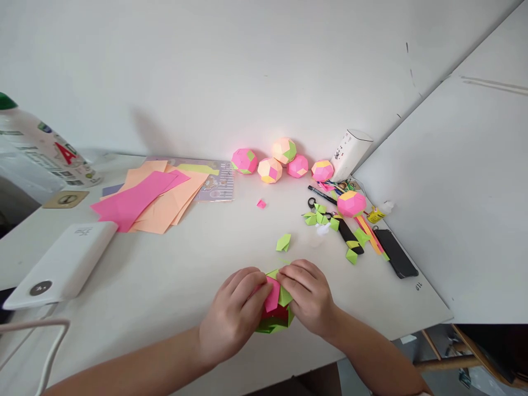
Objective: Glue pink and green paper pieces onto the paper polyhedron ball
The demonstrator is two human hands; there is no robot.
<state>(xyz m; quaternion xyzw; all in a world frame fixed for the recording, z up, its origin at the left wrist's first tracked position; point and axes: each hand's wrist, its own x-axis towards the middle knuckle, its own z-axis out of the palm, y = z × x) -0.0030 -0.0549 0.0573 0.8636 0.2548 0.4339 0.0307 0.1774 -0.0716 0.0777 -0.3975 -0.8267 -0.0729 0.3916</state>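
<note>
Two bare hands held a hollow ball of folded green and pink paper [273,329] at the lower centre of the frame, low above or resting on the white tabletop [185,269]; which of these, the view did not settle. The left hand [235,313] had its thumb and fingers closed on the ball beside its pink panel, and the right hand [311,300] was pinched on the green folds opposite. It looked very light and springy rather than stiff, dry instead of slippery, and likely to crease or dent under a squeeze. The folded seams at either side seemed the best hold, taken with light fingertips. An opening with a red inside faced the bottom of the frame, and the pink panel's lower corner pointed down the same way. Being roundish and partly hidden, the ball showed no clear long axis.
</note>
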